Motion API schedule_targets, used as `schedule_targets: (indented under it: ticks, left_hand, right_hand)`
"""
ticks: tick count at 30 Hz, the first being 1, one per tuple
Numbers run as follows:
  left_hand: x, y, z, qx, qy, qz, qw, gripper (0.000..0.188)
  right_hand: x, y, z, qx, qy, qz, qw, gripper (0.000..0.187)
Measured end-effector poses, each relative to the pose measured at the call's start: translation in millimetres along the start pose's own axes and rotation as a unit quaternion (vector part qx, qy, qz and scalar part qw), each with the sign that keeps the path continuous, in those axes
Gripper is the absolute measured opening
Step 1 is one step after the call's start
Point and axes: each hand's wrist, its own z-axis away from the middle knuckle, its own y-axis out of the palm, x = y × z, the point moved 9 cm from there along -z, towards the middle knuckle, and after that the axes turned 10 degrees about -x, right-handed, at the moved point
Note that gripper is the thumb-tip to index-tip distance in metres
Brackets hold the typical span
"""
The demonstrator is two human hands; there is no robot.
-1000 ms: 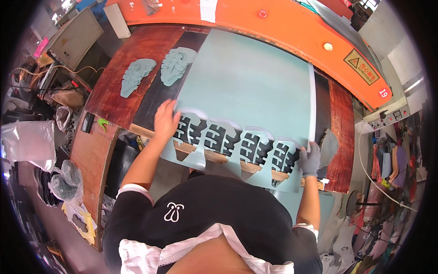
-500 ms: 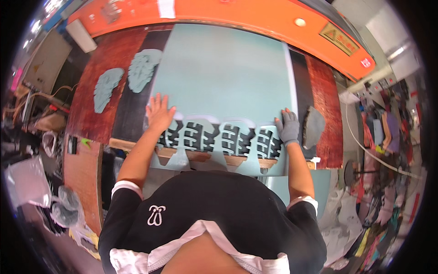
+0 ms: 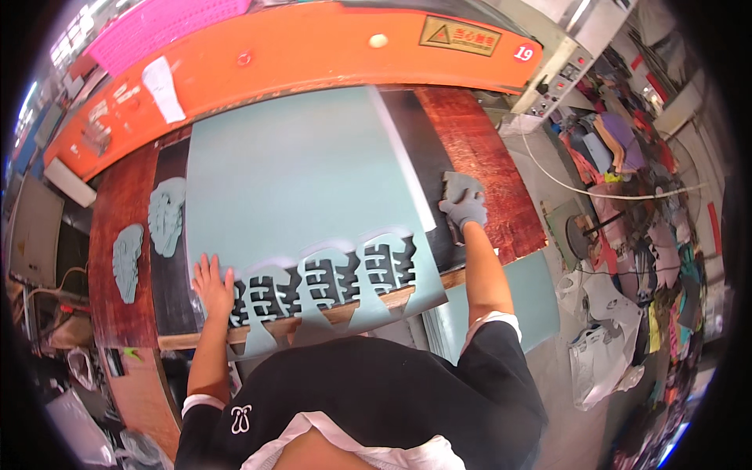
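Observation:
A large pale green sheet [image 3: 298, 164] covers the middle of the work board, its near end cut into shoe-shaped openings with black slats showing through. My bare left hand [image 3: 211, 287] lies flat with fingers spread on the sheet's near left corner. Over on the right, my gloved right hand [image 3: 465, 208] is closed on a grey, shoe-sized cutting die [image 3: 462, 183], standing on the black strip beside the sheet. Part of the die is hidden beneath the glove. Two stacks of cut green pieces lie on the left: one stack [image 3: 166, 216] on the black strip, another stack [image 3: 128, 262] on the red board.
An orange press beam [image 3: 305, 59] spans the far side, with a pink basket [image 3: 168, 31] above it. The red board [image 3: 478, 149] ends at the right, near a hanging pale cable [image 3: 583, 188]. Piled scraps [image 3: 607, 149] lie on the right-hand floor.
My right hand has left the sheet's right corner and moved right onto the cutting die. My left hand stays flat at the left corner. The whole view has turned to the right.

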Motion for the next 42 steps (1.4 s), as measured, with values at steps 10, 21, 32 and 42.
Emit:
schedule_targets:
  ticks: [10, 21, 32, 42]
  left_hand:
    - [10.9, -13.0, -3.1, 0.011, 0.017, 0.156, 0.988, 0.053]
    - [49.0, -52.4, 25.2, -0.112, 0.042, 0.193, 0.974, 0.036]
    - [57.5, -46.4, 24.3, -0.038, 0.006, 0.263, 0.964, 0.042]
    - [62.1, -46.1, 17.9, -0.008, 0.0, 0.298, 0.955, 0.046]
  right_hand:
    - [-4.3, -15.0, -10.6, -0.064, -0.032, -0.303, 0.95, 0.088]
    - [212.9, 4.2, 180.8, 0.195, -0.218, -0.528, 0.797, 0.07]
    - [453.8, 27.7, 355.8, 0.027, -0.391, -0.262, 0.882, 0.08]
    - [470.6, 63.8, 372.5, 0.064, -0.352, -0.097, 0.929, 0.083]
